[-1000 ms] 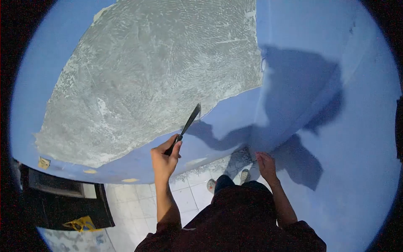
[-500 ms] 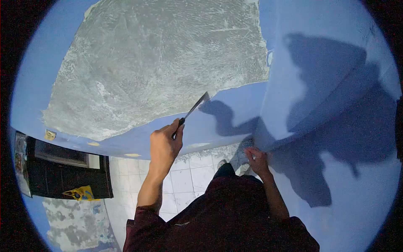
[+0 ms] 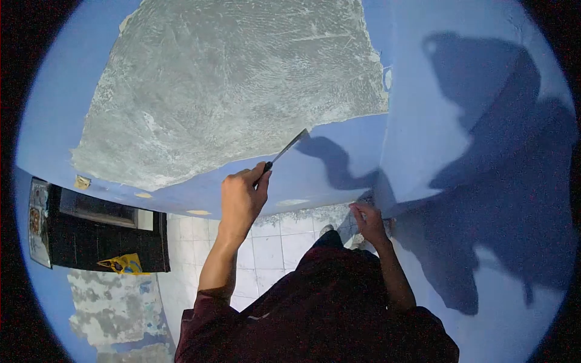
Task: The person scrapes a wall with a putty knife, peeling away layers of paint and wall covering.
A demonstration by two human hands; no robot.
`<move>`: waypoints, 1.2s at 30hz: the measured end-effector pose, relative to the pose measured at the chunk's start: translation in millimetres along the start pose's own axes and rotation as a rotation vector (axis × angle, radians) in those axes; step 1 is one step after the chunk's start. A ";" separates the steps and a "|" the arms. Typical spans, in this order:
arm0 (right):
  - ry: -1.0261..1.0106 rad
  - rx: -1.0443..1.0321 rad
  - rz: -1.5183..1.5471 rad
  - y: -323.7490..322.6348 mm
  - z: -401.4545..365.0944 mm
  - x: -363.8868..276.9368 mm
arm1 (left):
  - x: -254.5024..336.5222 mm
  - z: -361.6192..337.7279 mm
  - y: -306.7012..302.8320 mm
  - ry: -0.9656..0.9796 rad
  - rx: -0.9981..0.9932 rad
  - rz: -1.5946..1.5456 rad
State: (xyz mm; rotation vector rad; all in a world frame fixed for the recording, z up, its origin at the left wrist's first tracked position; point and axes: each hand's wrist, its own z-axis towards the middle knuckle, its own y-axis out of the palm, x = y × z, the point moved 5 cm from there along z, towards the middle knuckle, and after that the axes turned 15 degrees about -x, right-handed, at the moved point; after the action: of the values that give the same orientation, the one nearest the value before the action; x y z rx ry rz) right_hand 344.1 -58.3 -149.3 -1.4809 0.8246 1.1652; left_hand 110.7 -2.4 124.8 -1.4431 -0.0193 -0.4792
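Note:
My left hand (image 3: 244,196) is wrapped round the dark handle of a putty knife (image 3: 289,146). The thin blade slants up and right, its tip at the lower edge of a bare grey plaster patch (image 3: 230,91). Blue paint (image 3: 339,145) borders that patch with a ragged edge. Whether the blade presses on the wall cannot be made out. Lower right, in shadow near the wall corner, is my right hand (image 3: 370,224), its fingers loosely curled together with nothing visible in them.
On the right, a blue side wall (image 3: 423,121) carries a large shadow. Below are white floor tiles (image 3: 266,251) and a shoe (image 3: 327,228). At left stand a dark panelled piece (image 3: 85,242), a yellow bag (image 3: 128,264) and a patchy grey wall section (image 3: 112,302).
My left hand and the putty knife have shifted slightly right and up in view. The wall and left-side objects have also moved in view. My right hand is slightly higher, fingers drawn closer.

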 end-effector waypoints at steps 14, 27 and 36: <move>-0.126 -0.119 -0.140 3.9 8.7 -29.4 | 11.8 9.1 -5.2 -0.083 -0.073 0.130; -0.102 -0.249 -0.171 16.9 7.2 -38.5 | 12.3 -0.4 -2.2 -0.131 -0.094 0.222; -0.099 -0.203 -0.240 16.8 4.8 -35.2 | 12.9 3.8 -10.8 -0.127 -0.119 0.224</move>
State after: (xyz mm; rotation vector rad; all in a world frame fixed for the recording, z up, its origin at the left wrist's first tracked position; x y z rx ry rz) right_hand 317.1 -60.2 -120.8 -1.6231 0.4562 1.1548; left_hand 119.9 -3.3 139.3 -1.5699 0.0694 -0.2074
